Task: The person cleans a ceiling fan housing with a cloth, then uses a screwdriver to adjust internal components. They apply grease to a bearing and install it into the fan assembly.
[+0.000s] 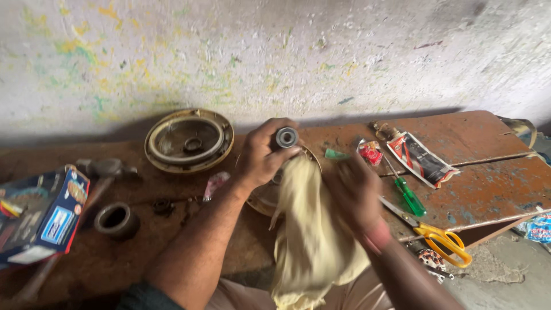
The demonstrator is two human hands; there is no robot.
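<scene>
Rusty table (476,189); bearing (286,137) in left hand (261,155)

The bearing (286,137) looks like bright, smooth metal with a dull grey centre. Just below it hangs a soft, matt, pale yellow cloth (310,241). Left of the bearing, the round cover (189,140) is tarnished, dusty metal. To its right, the screwdriver (408,195) handle is glossy green plastic and the scissors (442,238) have shiny yellow plastic grips. The table (482,189) is rough, rusty-brown and worn.

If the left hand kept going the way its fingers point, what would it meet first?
Probably nothing on the bench: the left hand, holding a bearing, points up and away toward the wall. The round cover lies off to its left. Depth is unclear.
</scene>
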